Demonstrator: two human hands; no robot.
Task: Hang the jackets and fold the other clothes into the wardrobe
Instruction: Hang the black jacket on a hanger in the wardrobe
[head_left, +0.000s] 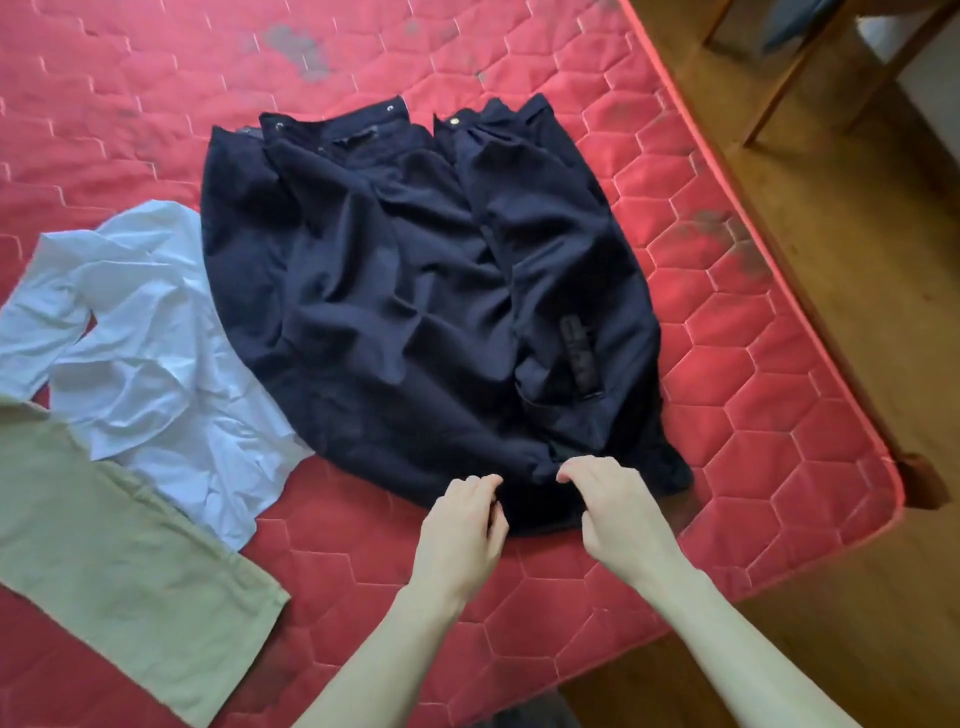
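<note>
A red quilted mattress with a hexagon stitch pattern filled most of the view; grey worn patches marked it toward 12 o'clock; a wooden floor ran along its edge at 3 o'clock; wooden furniture legs stood at 1 o'clock.

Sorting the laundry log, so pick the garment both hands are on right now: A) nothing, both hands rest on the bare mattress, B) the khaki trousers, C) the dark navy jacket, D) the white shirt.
C: the left hand and right hand both have curled fingers on the near edge of the dark navy jacket, while the white shirt and khaki trousers lie untouched to the left.
</note>
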